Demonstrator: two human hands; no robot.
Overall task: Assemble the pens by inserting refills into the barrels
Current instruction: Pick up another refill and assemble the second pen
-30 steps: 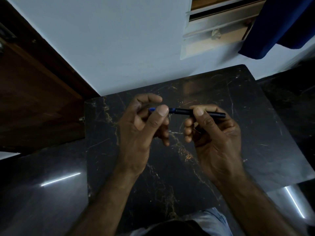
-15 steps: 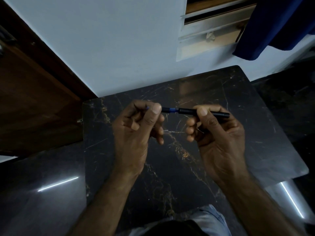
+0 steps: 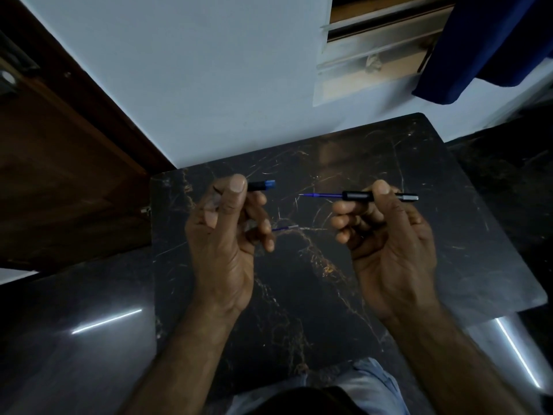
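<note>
My right hand (image 3: pixel 392 235) pinches a black pen barrel (image 3: pixel 357 196) held level above the table. A blue refill (image 3: pixel 321 195) sticks out of the barrel's left end, tip pointing left. My left hand (image 3: pixel 224 232) grips a short black front section with a blue end (image 3: pixel 263 185) between thumb and forefinger. A second thin blue refill (image 3: pixel 285 228) pokes out to the right from under my left fingers; whether it is held or lying on the table I cannot tell. The two pen parts are apart, with a gap between them.
The dark marble table (image 3: pixel 449 235) has its far edge against a pale wall (image 3: pixel 209 85). A wooden door (image 3: pixel 59 175) stands at the left, a blue cloth (image 3: pixel 478 46) hangs at the upper right, and glossy dark floor (image 3: pixel 74 339) surrounds the table.
The pen was in one piece between both hands. Now the front section has come off in my left hand, baring the refill, and the hands have moved apart.
</note>
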